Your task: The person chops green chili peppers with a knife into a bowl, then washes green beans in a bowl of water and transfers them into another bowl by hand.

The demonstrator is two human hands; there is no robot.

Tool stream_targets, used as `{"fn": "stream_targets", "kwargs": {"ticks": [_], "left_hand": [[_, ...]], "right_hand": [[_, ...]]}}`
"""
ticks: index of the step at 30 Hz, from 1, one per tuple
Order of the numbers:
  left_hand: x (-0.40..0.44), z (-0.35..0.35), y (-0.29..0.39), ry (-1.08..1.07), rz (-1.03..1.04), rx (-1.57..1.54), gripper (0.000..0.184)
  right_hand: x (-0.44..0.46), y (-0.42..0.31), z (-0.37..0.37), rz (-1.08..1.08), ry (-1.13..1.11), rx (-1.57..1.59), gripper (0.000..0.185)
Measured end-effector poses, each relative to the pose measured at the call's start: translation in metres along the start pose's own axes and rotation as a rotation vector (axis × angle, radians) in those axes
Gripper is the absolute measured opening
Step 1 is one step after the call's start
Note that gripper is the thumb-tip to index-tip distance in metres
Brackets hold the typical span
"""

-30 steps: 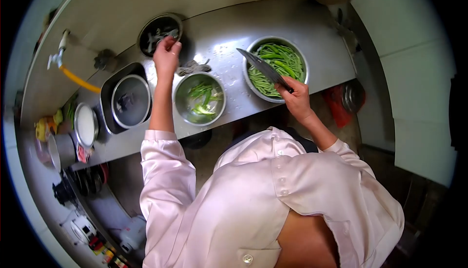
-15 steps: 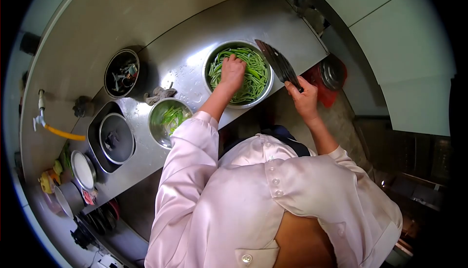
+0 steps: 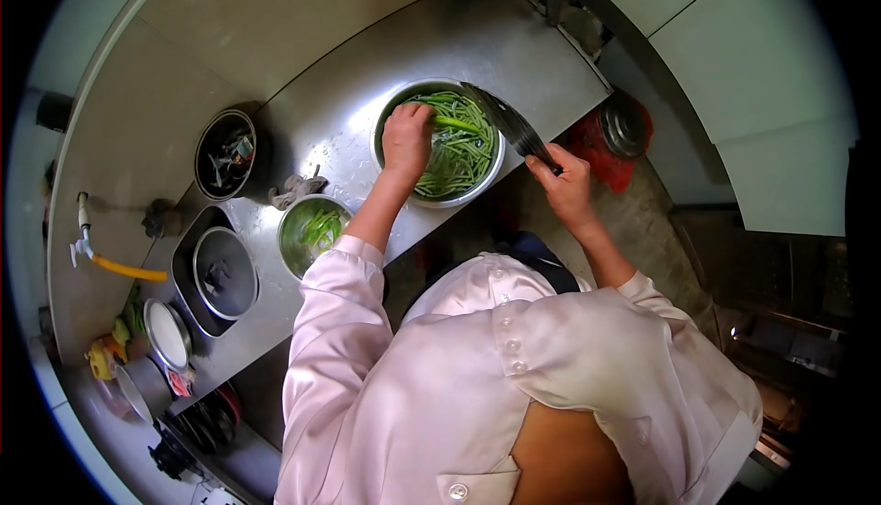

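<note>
A large metal bowl (image 3: pixel 377 151) stands on the steel counter, filled with cut green beans (image 3: pixel 468 161) that look wet. My left hand (image 3: pixel 407 142) is over its left side, closed on a long green pepper (image 3: pixel 456 124) that points right across the beans. In my right hand (image 3: pixel 566 184), at the bowl's right, is a kitchen knife (image 3: pixel 514 124) held by its handle. Its broad dark blade slants up and left over the bowl's right rim. Left of my left forearm, a smaller metal bowl (image 3: pixel 288 239) holds green pieces (image 3: pixel 323 228).
A dark pot (image 3: pixel 201 156) with assorted items stands at the back left, near a crumpled grey cloth (image 3: pixel 295 188). Further left are a sink (image 3: pixel 186 271) with a metal basin and a tap with a yellow hose (image 3: pixel 128 271). A red bag (image 3: pixel 613 170) lies beyond the counter's right edge.
My left hand has shifted left and lifted from the beans, with the green pepper now extending from its fingers. The knife has come slightly left, over the bowl's rim.
</note>
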State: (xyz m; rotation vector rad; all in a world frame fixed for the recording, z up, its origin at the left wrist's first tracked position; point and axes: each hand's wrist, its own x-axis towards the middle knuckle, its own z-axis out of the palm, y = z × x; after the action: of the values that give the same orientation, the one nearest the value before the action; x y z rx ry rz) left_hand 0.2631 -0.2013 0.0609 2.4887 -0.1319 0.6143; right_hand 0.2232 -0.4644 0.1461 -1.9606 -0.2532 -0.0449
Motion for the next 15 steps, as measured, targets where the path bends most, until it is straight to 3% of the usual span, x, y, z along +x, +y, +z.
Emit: {"fn": "stream_targets", "kwargs": {"ticks": [6,7,10,11,15], "left_hand": [[-0.018,0.009,-0.014,-0.019,-0.690,-0.709,0.022],[-0.020,0.002,-0.015,-0.120,-0.719,-0.786,0.031],[-0.032,-0.035,-0.003,-0.122,-0.865,-1.166,0.037],[-0.038,-0.045,-0.007,-0.185,-0.869,-1.206,0.049],[-0.073,-0.098,-0.005,-0.159,-0.946,-1.309,0.066]], "right_hand": [[0.003,-0.008,0.015,-0.018,-0.077,0.031,0.018],[0.004,-0.008,0.017,-0.020,-0.095,0.030,0.019],[0.008,-0.010,0.029,-0.066,-0.128,0.030,0.019],[0.009,-0.012,0.034,-0.085,-0.152,0.032,0.020],[0.011,-0.020,0.069,-0.258,-0.238,0.050,0.021]]}}
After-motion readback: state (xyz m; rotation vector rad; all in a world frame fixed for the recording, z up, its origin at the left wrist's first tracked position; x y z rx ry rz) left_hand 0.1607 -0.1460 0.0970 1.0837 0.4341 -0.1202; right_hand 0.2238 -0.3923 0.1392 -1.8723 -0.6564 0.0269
